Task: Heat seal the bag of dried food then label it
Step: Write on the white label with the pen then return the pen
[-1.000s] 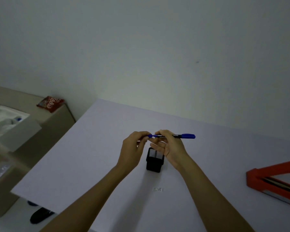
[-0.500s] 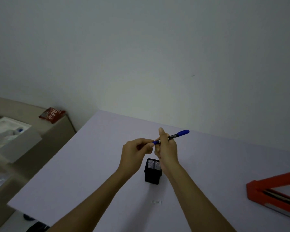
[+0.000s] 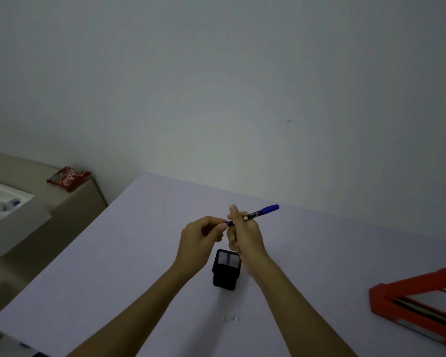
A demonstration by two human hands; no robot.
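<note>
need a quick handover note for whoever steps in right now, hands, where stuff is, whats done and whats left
Left hand: pinches the near end of the blue marker.
Right hand: grips the marker's barrel, above the black mesh pen holder.
Both hands hold the marker level over the table; whether the cap is on or off cannot be told.
A small white label lies on the table nearer the person. The red sealer sits at the right edge.
No bag of dried food is in view, so sealing cannot be confirmed.
Left: write and stick the label on the bag.
</note>
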